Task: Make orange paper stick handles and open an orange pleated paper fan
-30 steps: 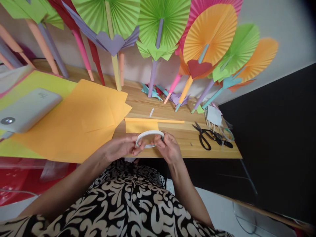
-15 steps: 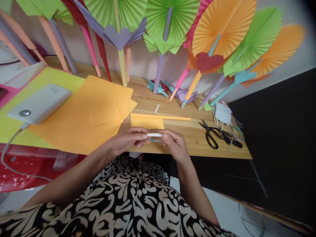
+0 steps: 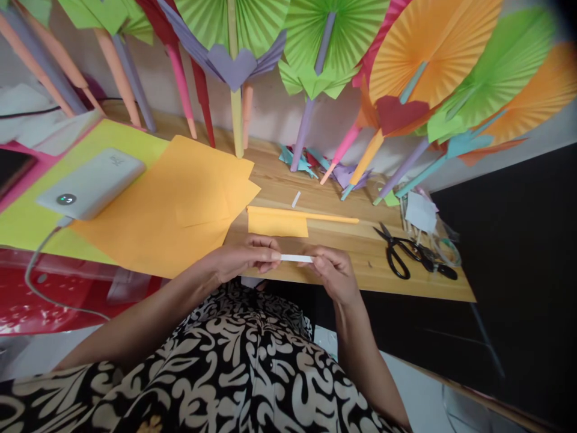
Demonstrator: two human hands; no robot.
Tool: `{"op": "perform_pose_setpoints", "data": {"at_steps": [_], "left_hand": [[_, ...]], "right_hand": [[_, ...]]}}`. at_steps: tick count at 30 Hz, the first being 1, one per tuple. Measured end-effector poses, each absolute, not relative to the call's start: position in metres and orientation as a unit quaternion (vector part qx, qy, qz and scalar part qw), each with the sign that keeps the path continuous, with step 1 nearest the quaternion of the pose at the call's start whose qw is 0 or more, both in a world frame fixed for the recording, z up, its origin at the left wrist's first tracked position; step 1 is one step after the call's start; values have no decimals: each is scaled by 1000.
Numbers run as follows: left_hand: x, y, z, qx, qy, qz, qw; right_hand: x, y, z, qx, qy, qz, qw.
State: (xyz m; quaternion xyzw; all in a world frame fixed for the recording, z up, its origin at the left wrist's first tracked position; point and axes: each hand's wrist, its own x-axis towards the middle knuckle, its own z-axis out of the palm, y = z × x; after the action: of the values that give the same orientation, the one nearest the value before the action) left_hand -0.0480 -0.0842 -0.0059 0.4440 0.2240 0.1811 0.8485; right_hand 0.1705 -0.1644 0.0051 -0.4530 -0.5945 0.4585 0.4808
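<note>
Between my two hands a short, narrow white strip, tape-like (image 3: pixel 296 258), is stretched nearly level above the front edge of the wooden table. My left hand (image 3: pixel 258 255) pinches one end of it between thumb and fingers. The other end is pinched by my right hand (image 3: pixel 333 267). Just beyond the hands lies a small orange paper piece (image 3: pixel 277 227), with a thin rolled orange paper stick (image 3: pixel 329 218) along its far edge. A second little white strip (image 3: pixel 296 199) rests on the wood behind the stick.
Black scissors (image 3: pixel 396 255) lie at the right, near a bundle of small items. Orange paper sheets (image 3: pixel 202 180) and a white power bank (image 3: pixel 97 183) with a cable are on the left. Folded paper fans on sticks (image 3: pixel 333 36) line the wall.
The strip, bowed earlier with a greenish piece below it, is now pulled straight, and that piece is out of sight. My hands are slightly farther apart. The view has shifted a little.
</note>
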Motion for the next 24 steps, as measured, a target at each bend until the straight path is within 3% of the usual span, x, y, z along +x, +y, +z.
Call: {"op": "perform_pose_setpoints", "data": {"at_steps": [10,13,16,20,24], "left_hand": [[-49,-72,11,544,270,213,765],[-46,-72,13,523,329,343,708],[-41,-79,9,455,384,434,676],[-32,-93,4,481,381,368,699],[-26,-96,4,472,336,343,739]], "right_hand": [[163,-163,25,-459,-679,349,454],[159,-168,31,-470,-678,297,480],[151,-169,32,-507,-679,173,502],[136,-163,19,-530,-723,0,443],[125,-162,7,-527,-757,-50,382]]}}
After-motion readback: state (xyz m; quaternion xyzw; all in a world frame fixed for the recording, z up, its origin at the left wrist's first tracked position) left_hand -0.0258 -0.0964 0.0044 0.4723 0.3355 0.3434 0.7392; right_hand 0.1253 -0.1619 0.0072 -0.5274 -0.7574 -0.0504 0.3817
